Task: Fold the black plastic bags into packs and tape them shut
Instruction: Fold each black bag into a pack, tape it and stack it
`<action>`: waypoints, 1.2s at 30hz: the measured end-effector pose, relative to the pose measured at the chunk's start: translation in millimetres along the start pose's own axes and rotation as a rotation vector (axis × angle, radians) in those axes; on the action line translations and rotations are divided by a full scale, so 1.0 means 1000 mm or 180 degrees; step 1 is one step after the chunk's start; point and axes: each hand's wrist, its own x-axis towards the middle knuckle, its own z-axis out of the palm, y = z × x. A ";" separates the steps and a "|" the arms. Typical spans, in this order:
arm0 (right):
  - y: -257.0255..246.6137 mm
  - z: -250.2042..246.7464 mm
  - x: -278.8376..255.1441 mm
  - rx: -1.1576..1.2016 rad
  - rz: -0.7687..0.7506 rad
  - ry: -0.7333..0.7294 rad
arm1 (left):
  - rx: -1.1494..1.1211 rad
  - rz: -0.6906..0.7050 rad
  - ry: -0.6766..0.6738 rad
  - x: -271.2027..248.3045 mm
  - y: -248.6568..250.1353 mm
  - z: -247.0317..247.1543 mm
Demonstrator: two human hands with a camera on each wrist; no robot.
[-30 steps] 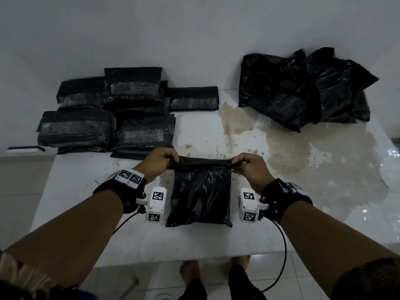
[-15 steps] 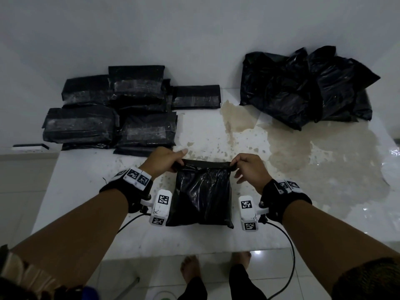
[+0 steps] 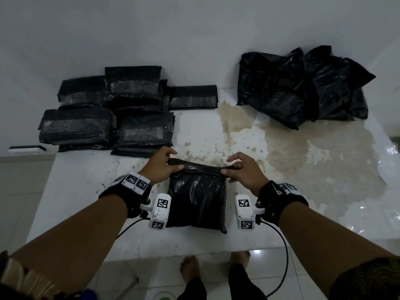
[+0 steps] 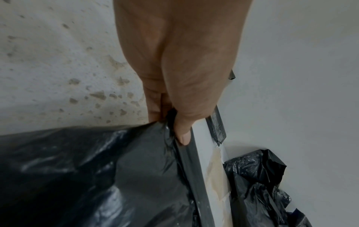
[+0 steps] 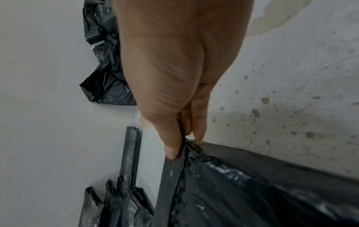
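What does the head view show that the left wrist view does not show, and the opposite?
Only the head view shows the right hand pinching the bag's other corner, the whole stack of taped packs at far left, and the person's feet on the tiled floor.

Only the left wrist view shows closely how the left hand's thumb presses the folded edge against the fingers.

Both show the left hand holding the black bag, the stained table, and the loose bags pile.

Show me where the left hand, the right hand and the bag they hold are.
left hand (image 3: 161, 167), head view, back of the hand.
right hand (image 3: 243, 169), head view, back of the hand.
bag (image 3: 198, 202), head view, middle of its shiny front.
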 end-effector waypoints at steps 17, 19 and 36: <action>0.022 0.025 0.005 -0.1535 -0.0028 0.0180 | 0.0385 -0.0188 -0.0156 0.010 -0.029 -0.007; 0.020 0.029 0.005 -0.1674 -0.0046 0.0219 | 0.0235 -0.0304 -0.0295 0.008 -0.027 -0.008; 0.036 0.039 -0.007 -0.1331 0.0178 0.0504 | -0.0206 -0.0655 -0.0243 0.005 -0.024 -0.009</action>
